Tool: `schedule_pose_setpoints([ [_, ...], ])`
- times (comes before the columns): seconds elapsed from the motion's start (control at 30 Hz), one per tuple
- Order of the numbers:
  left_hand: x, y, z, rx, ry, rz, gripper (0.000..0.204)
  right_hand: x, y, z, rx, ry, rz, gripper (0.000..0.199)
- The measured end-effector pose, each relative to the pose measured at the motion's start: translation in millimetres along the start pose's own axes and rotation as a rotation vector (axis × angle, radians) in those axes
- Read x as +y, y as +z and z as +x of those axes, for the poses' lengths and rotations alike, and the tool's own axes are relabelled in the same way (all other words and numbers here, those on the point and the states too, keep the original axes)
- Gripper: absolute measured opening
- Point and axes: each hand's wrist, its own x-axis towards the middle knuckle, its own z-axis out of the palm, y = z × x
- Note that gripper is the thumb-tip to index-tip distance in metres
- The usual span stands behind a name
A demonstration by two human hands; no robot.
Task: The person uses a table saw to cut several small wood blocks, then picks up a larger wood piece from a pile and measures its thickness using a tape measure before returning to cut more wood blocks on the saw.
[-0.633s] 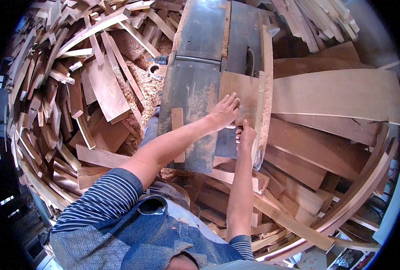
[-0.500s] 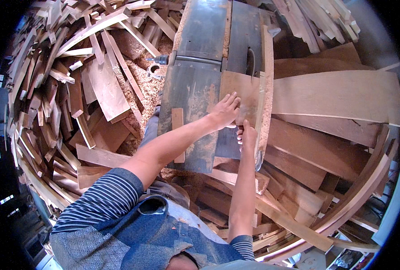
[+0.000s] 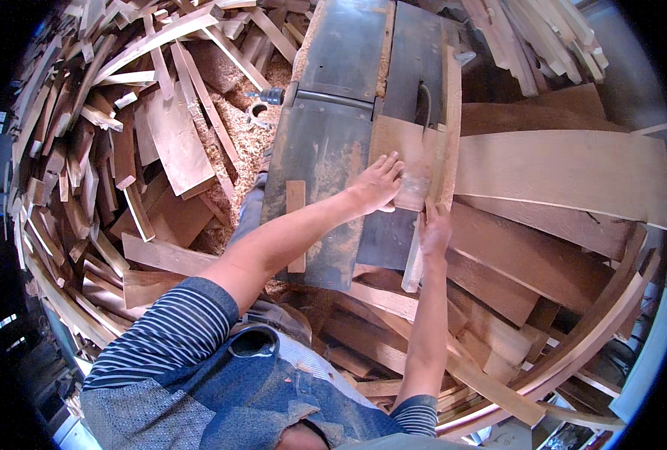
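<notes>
A flat wooden board (image 3: 408, 154) lies on the dark metal saw table (image 3: 326, 150), just in front of the blade slot (image 3: 426, 101). My left hand (image 3: 378, 184) presses flat on the board's near left part, fingers spread. My right hand (image 3: 435, 229) grips the board's near right edge, beside a tall wooden fence strip (image 3: 449, 120) standing along the table's right side. A narrow wood offcut (image 3: 414, 262) sticks out under my right hand toward me.
A small wood block (image 3: 295, 217) lies on the table's near left. Heaps of scrap planks (image 3: 123, 150) and sawdust (image 3: 236, 127) fill the left. Wide boards (image 3: 566, 169) are stacked on the right, with more strips (image 3: 528, 37) at the far right.
Both hands have slid the board slightly farther along the table toward the blade slot.
</notes>
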Motion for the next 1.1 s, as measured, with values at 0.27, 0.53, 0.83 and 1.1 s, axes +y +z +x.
schedule_pose_setpoints([
  [0.27, -9.7, -0.2, 5.9, 0.039, 0.01, -0.034, 0.075, -0.9, 0.0, 12.2, -0.001, -0.029, -0.037, 0.038],
  [0.53, -17.9, 6.8, 14.4, 0.09, 0.013, 0.009, 0.075, -2.0, 1.6, 24.6, 0.058, -0.046, -0.041, 0.037],
  [0.83, -26.9, 3.3, 22.9, 0.053, 0.017, -0.003, 0.075, 5.2, 6.3, 35.4, 0.021, -0.017, -0.021, 0.038],
  [1.1, -35.9, 3.7, 30.1, 0.023, 0.012, 0.027, 0.074, -3.5, 1.0, 49.1, 0.038, -0.018, -0.028, 0.045],
])
